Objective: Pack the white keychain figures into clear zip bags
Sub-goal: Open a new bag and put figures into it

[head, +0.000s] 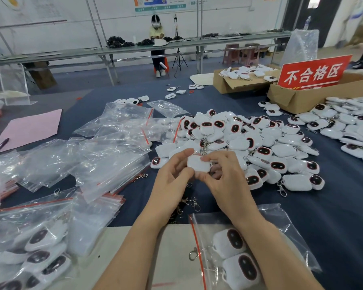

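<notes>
Step in hand: pick-and-check, one white keychain figure (pixel 199 163) pinched between both hands just in front of the loose figure pile (pixel 239 139), held above the table (pixel 333 206). Left hand (pixel 172 181) grips its left edge with thumb and fingertips; right hand (pixel 224 181) closes on its right side, thumb on top. Figure shows its plain white back, clasp hidden.

Partly filled zip bag (pixel 245 248) lies nearer the person than the pile, under the right forearm, two figures inside, red zip strip toward the left. Empty zip bags (pixel 117 147) heap left of the pile; packed bags (pixel 40 248) lie further left and nearer.

Next move likely: bring figure to the partly filled bag, needs one hand freed to open the mouth.
</notes>
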